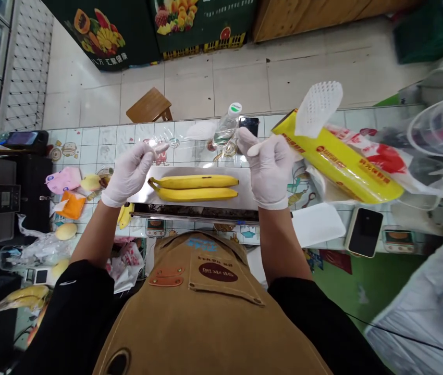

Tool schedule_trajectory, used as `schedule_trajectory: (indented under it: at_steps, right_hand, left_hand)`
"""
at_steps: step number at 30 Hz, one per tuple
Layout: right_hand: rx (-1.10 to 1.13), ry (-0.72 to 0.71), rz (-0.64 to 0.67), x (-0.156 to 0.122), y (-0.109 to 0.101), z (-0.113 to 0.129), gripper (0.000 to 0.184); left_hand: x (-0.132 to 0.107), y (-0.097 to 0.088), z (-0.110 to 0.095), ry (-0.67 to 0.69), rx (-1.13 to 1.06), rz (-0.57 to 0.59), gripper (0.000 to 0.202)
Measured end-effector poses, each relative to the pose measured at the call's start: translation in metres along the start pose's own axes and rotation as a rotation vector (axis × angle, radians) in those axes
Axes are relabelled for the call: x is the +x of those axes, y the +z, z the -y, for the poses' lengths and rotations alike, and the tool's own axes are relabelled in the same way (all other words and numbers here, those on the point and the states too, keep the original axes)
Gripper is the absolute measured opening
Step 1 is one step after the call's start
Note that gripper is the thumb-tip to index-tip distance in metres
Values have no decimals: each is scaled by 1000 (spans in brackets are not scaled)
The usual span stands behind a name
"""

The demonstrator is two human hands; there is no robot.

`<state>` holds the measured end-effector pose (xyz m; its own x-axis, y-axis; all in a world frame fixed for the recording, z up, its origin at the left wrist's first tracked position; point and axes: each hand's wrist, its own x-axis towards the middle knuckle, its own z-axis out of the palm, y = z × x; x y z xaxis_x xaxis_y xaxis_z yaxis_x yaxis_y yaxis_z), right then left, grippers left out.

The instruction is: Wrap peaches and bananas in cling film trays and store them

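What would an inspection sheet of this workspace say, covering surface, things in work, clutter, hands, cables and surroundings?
Surface: patterned counter bearing a metal plate.
Things in work: two bananas side by side on the plate; clear film stretched above the counter.
Clutter: bottle, yellow box, white tray, phone beside the tray.
Hands: left hand and right hand, both white-gloved, each pinching the film.
Cables: black cable at lower right.
Surroundings: tiled floor, wooden stool beyond the counter.
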<state>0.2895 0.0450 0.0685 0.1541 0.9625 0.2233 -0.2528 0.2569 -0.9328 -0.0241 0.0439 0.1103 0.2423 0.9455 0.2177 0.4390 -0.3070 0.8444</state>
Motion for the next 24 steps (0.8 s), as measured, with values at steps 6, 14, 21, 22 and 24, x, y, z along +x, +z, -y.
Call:
schedule_trajectory:
  at_steps: [6,14,21,22,24]
  right_hand:
    - [-494,51,189,8,-16,-37,45]
    - [-844,75,508,14,-36,-51,42]
    - [-873,151,681,10,-52,-42,39]
    - [-864,154,682,8,-54,-41,39]
    - [-836,144,679,1,-59,-41,40]
  left_hand:
    - [18,-6,3,-55,364,308,29]
    - [18,-7,7,-136,556,529,30]
    - [17,-16,9,-214,544,711,34]
    - [17,-17,9,-247,534,734,34]
    - [15,-17,8,-310,515,761,41]
